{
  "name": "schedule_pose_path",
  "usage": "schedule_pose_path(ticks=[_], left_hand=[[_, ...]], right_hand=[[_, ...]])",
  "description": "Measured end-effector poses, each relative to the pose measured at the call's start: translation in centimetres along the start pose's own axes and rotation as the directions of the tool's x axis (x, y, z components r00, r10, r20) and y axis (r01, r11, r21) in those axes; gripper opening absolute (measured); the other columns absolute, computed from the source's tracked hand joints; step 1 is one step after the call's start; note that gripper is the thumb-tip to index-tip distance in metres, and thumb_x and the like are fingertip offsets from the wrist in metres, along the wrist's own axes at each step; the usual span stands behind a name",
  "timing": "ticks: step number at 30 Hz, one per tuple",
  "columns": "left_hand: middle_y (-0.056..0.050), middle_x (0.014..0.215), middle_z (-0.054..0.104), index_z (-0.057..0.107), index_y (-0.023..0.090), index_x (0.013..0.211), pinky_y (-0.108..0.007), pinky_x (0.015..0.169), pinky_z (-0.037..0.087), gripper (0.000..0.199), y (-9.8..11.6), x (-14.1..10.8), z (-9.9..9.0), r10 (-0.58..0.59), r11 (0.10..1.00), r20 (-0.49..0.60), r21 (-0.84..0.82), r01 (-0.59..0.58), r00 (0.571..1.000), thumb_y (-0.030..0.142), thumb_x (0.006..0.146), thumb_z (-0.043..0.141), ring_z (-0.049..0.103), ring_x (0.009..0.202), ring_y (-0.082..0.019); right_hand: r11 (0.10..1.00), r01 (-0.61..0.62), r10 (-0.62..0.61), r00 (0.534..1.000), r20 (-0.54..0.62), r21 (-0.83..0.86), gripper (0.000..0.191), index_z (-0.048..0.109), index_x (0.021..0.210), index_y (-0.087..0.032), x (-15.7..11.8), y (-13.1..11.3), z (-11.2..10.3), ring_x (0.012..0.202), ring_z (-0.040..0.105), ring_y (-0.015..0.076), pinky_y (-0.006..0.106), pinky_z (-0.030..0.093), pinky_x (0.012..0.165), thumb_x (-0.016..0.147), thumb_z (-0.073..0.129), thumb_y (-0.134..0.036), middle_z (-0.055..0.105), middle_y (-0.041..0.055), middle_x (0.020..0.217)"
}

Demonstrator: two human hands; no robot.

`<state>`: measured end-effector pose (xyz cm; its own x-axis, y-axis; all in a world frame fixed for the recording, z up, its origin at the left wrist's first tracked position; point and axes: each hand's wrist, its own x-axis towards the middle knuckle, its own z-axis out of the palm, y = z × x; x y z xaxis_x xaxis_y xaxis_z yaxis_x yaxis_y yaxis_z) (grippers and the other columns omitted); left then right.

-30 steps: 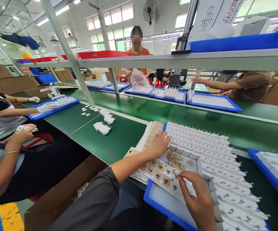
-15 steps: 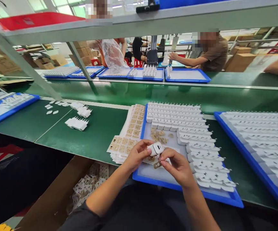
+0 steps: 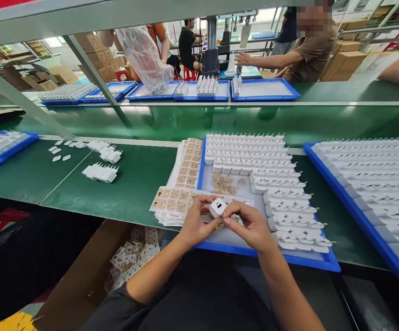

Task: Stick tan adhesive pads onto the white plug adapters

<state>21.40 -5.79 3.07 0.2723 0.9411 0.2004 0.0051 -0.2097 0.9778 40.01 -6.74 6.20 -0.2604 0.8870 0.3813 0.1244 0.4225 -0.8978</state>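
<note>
A white power adapter (image 3: 217, 208) with a dark port slot in its face is gripped by my left hand (image 3: 196, 223), its fingers and thumb closed on the adapter's side. My right hand (image 3: 250, 226) meets it from the right, fingertips pinched at the adapter's lower edge. A small tan die-cut piece (image 3: 220, 227) shows just under the right fingertips; its far part is hidden. Both hands hover over the front of a blue-rimmed tray (image 3: 227, 247). Rows of white adapters (image 3: 247, 151) with prongs upward fill the tray's back and right side.
Loose tan pieces (image 3: 225, 183) lie in the tray. Sheets of tan stickers (image 3: 172, 202) are stacked at its left. Further left are white adapters (image 3: 100, 173) and small white plates (image 3: 61, 151). Another full tray (image 3: 368, 216) stands right. Below left, a carton (image 3: 78, 266) holds scrap sheets.
The adapter has turned so its port face points more upward, and my right fingertips have closed in against it. The tan piece is now mostly covered. The whole view has shifted slightly.
</note>
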Motion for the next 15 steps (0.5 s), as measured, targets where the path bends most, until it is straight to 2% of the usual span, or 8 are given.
schedule_pose_path(ticks=[3,5,10,15], left_hand=[[-0.013,0.134,0.06,0.051,0.024,0.126,-0.037,0.097,0.055,0.042,-0.4,-0.3,-0.3,0.047,0.998,0.027,-0.042,-0.046,0.999,0.034,0.09,0.071,0.059,0.127,-0.027],[-0.011,0.134,0.06,0.055,0.025,0.131,-0.036,0.097,0.055,0.042,-0.6,-0.3,-0.5,0.049,0.999,0.014,-0.013,-0.049,0.999,0.033,0.092,0.068,0.059,0.125,-0.026],[-0.009,0.122,0.062,0.064,0.024,0.117,-0.032,0.089,0.057,0.038,-0.4,0.0,-0.5,0.076,0.992,-0.055,0.11,-0.07,0.996,0.031,0.082,0.078,0.059,0.115,-0.024],[-0.011,0.117,0.065,0.064,0.022,0.113,-0.033,0.087,0.057,0.041,0.0,0.2,0.0,0.059,0.985,-0.028,0.165,-0.053,0.998,0.031,0.076,0.08,0.061,0.111,-0.025]], right_hand=[[0.998,-0.042,0.044,0.998,-0.042,0.038,0.02,0.067,0.085,-0.022,-0.1,0.3,0.0,0.073,0.065,0.0175,0.03,0.054,0.068,0.092,0.066,-0.04,0.069,0.0027,0.077],[0.994,-0.076,0.081,0.995,-0.065,0.072,0.02,0.067,0.086,-0.022,-0.1,0.5,0.1,0.073,0.065,0.017,0.03,0.055,0.068,0.092,0.067,-0.041,0.069,0.0024,0.078],[0.99,-0.101,0.121,0.966,-0.229,0.098,0.019,0.068,0.085,-0.023,0.1,0.7,0.1,0.073,0.067,0.0167,0.028,0.058,0.067,0.089,0.071,-0.041,0.068,0.0014,0.078],[0.998,-0.069,0.067,0.965,-0.255,0.003,0.015,0.072,0.084,-0.023,0.2,1.2,-0.3,0.069,0.072,0.0177,0.022,0.062,0.063,0.089,0.071,-0.038,0.071,0.0022,0.074]])
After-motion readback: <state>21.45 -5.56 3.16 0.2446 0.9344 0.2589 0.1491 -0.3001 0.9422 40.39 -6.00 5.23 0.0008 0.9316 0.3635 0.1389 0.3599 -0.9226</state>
